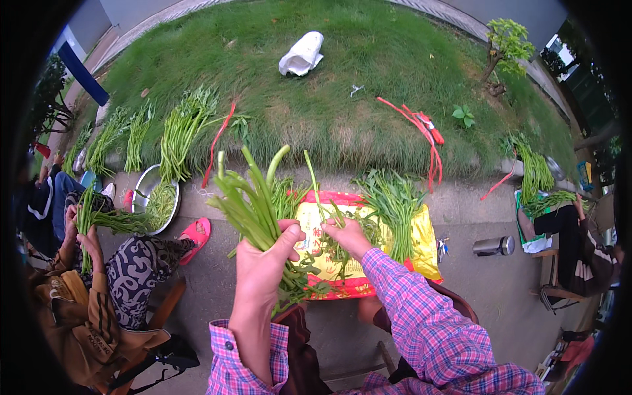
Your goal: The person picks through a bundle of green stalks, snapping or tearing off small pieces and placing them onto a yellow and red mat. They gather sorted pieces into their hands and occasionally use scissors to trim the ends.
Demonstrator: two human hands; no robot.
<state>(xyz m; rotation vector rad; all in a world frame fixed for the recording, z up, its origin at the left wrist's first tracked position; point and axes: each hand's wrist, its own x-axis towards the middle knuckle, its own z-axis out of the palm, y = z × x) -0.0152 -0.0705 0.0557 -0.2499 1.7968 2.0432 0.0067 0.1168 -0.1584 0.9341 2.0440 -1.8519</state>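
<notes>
A thick bunch of leafy green stems (249,209), which look like water spinach, is gripped in my left hand (262,266). The cut ends point up and away, and leaves hang below the fist. Just right of it, my right hand (349,237) pinches a long thin stem (312,176) upright, with a leafy sprig drooping under the fingers. Both hands are above a yellow and red sack (424,245) spread on the ground. On the sack's right side lies a pile of leafy stems (394,207); a smaller heap shows partly behind my left hand's bunch.
At left, a co-worker's hands (92,247) hold greens beside a metal basin (139,187) and a pink slipper (196,238). More bundles (181,135) line the grass edge, where red straps (424,125) lie. A steel flask (494,246) and another seated person (579,227) are at right.
</notes>
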